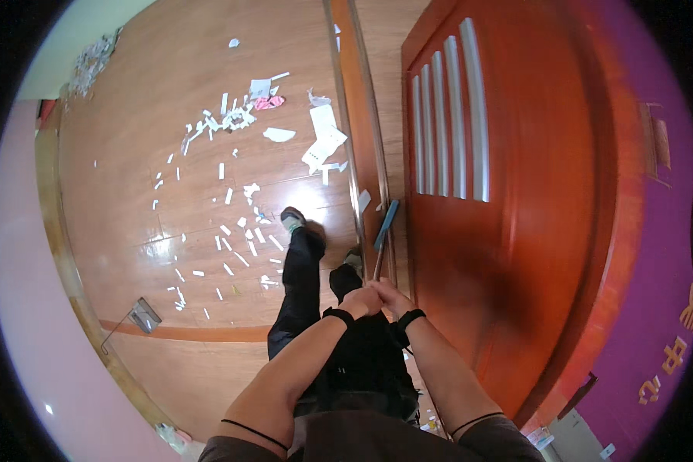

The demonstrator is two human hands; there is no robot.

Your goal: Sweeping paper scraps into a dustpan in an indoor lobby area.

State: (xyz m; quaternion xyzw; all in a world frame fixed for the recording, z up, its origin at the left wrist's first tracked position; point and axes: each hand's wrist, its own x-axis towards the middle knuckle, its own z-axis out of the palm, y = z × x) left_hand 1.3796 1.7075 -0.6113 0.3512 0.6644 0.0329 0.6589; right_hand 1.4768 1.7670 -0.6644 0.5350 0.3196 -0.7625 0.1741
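Dark-sleeved arms [273, 381] reach towards twelve o'clock, left hand [364, 302] and right hand [391, 296] both wrapped round a blue-headed broom [386, 225] beside the wooden threshold [366, 127], sweeping seemingly in hand, the next move likely calling for gathering paper scraps [239, 118] at eleven o'clock.

Left grip [363, 301] and right grip [393, 298], close together, hold a blue-headed tool [386, 225] beside an orange-red door [531, 154], with white paper scraps [279, 135] strewn over the wood-patterned floor [115, 208] and a dustpan [145, 315] at left.
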